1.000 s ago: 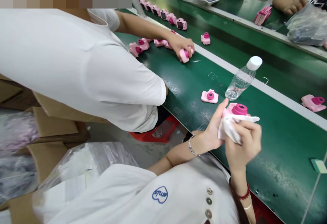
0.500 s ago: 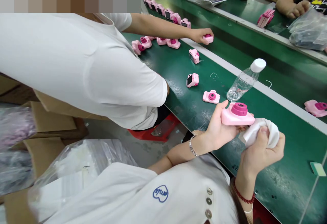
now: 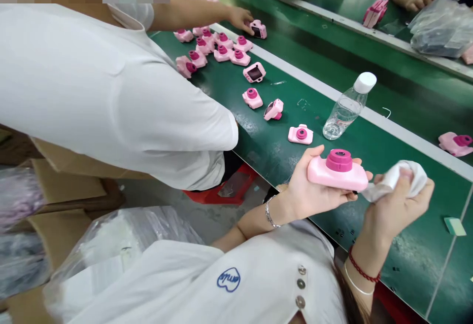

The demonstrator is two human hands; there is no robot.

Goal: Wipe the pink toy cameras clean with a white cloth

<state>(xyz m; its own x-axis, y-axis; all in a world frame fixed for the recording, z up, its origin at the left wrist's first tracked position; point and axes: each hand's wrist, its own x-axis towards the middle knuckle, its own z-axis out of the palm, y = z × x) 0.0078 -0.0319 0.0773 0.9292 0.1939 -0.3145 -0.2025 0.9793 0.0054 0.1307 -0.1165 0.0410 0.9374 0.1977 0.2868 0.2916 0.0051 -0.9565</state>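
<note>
A pink toy camera (image 3: 337,173) with a dark pink lens facing up rests in my left hand (image 3: 305,191), whose fingers reach under and behind it. My right hand (image 3: 397,210) pinches a crumpled white cloth (image 3: 393,181) just right of that camera. One edge of the cloth is close to the camera's right end; whether they touch I cannot tell. On the green table (image 3: 417,215), another pink camera (image 3: 301,134) lies just beyond my left hand. Behind the held camera a clear bottle with a white cap (image 3: 349,107) stands on the table.
At left, a co-worker in a white shirt (image 3: 177,112) reaches across to a pink camera (image 3: 258,29). Several pink cameras (image 3: 222,52) lie near that arm. A plastic bag (image 3: 443,28) is at the far right. Cardboard boxes (image 3: 66,181) stand on the left.
My right hand and the cloth have moved right, away from the held camera. The held camera has shifted slightly left. The co-worker's hand has moved left, and more cameras show on the table near that arm.
</note>
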